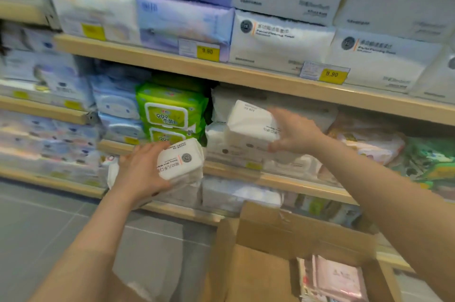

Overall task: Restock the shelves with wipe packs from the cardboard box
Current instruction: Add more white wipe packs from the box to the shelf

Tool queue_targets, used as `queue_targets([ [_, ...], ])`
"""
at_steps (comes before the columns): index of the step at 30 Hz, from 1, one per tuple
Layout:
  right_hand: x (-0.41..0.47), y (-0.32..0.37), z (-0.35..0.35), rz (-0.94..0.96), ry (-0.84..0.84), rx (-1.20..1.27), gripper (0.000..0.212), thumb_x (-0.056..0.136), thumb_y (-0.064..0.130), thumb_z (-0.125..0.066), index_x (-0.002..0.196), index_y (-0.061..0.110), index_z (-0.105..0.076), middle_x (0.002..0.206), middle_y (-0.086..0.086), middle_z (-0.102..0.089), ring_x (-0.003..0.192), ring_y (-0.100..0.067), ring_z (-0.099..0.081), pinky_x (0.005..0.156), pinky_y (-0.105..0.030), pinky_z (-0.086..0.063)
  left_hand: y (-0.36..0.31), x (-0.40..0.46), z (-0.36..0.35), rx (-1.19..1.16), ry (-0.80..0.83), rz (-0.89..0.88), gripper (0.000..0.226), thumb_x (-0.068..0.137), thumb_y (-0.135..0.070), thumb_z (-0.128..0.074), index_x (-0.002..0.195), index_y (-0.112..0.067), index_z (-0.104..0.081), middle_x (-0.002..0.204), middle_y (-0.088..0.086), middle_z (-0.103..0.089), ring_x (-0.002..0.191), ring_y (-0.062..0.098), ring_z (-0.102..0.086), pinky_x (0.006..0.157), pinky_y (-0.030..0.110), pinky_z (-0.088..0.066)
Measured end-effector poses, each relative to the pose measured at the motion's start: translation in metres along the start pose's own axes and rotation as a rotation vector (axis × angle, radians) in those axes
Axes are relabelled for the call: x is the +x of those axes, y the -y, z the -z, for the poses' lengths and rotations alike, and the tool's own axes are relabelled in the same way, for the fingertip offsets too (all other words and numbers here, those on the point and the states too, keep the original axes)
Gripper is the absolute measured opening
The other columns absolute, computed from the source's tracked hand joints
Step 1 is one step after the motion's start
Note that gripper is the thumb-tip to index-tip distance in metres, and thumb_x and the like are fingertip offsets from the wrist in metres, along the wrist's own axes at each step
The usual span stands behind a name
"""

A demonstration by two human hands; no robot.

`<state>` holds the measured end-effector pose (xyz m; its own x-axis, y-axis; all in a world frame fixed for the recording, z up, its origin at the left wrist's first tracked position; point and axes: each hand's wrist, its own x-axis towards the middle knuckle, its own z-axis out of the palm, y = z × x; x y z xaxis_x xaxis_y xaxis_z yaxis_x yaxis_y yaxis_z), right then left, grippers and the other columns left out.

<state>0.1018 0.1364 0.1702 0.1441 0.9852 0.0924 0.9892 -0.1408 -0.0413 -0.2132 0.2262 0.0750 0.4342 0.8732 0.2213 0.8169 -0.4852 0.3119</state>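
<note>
My left hand (pixel 142 168) grips a white wipe pack (pixel 183 162) in front of the lower shelf edge, below the green packs. My right hand (pixel 293 133) holds a second white wipe pack (pixel 250 124) up at the middle shelf (pixel 246 173), among other white packs stacked there. The open cardboard box (pixel 290 235) stands at the bottom right, with pink packs (pixel 337 279) showing inside it.
Green wipe packs (pixel 170 112) sit left of the white stack, with blue packs (pixel 115 102) further left. The upper shelf (pixel 246 75) carries large white and lilac packs and yellow price tags. Grey floor tiles (pixel 49 223) lie at the lower left.
</note>
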Motion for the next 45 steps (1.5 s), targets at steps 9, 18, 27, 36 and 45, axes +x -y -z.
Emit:
queue_targets([
  [9,0.102,0.031,-0.04,0.047,0.135,-0.018,0.067,0.095,0.006,-0.039,0.151,0.025,-0.008,0.157,-0.001,-0.018,0.141,-0.023,-0.024,0.113,-0.039,-0.02,0.024,-0.002,-0.002,-0.042,0.027,0.079,0.109,0.03,-0.074,-0.039,0.13,-0.033,-0.041,0.126,-0.008,-0.05,0.119,0.019,-0.04,0.094,0.043,-0.028],
  [18,0.081,0.028,-0.055,0.19,-0.07,0.029,0.071,0.088,0.013,-0.05,0.149,0.021,-0.016,0.157,-0.002,-0.016,0.145,-0.022,-0.011,0.117,-0.042,-0.013,0.003,0.012,-0.022,-0.077,0.114,-0.033,0.095,0.044,-0.055,-0.064,0.133,-0.036,-0.037,0.121,-0.012,-0.048,0.113,0.017,-0.041,0.085,0.038,-0.027],
  [27,-0.022,0.035,-0.114,0.277,0.151,0.118,0.112,0.058,0.057,-0.079,0.147,0.025,-0.02,0.148,0.002,-0.028,0.136,-0.02,-0.027,0.11,-0.038,-0.03,-0.068,0.01,-0.04,-0.094,0.314,-0.251,0.097,0.05,-0.048,-0.077,0.137,-0.036,-0.034,0.136,-0.012,-0.042,0.124,0.013,-0.035,0.098,0.035,-0.029],
  [36,-0.091,-0.006,-0.091,-0.057,0.067,0.593,0.092,0.056,0.03,-0.088,0.134,0.022,-0.04,0.119,0.008,-0.043,0.109,-0.012,-0.045,0.089,-0.027,-0.041,-0.115,0.006,-0.052,-0.186,0.206,-0.386,0.103,0.043,-0.064,-0.075,0.135,-0.043,-0.036,0.142,-0.015,-0.035,0.134,0.01,-0.024,0.114,0.042,-0.009],
  [45,-0.13,-0.051,-0.066,-0.254,0.113,1.054,0.071,0.061,0.007,-0.087,0.122,0.021,-0.052,0.113,-0.001,-0.065,0.101,-0.014,-0.065,0.084,-0.034,-0.056,-0.14,0.004,-0.046,-1.134,0.459,0.023,0.07,0.051,-0.036,-0.086,0.111,-0.036,-0.051,0.114,-0.007,-0.061,0.085,-0.004,-0.064,0.066,0.016,-0.052],
])
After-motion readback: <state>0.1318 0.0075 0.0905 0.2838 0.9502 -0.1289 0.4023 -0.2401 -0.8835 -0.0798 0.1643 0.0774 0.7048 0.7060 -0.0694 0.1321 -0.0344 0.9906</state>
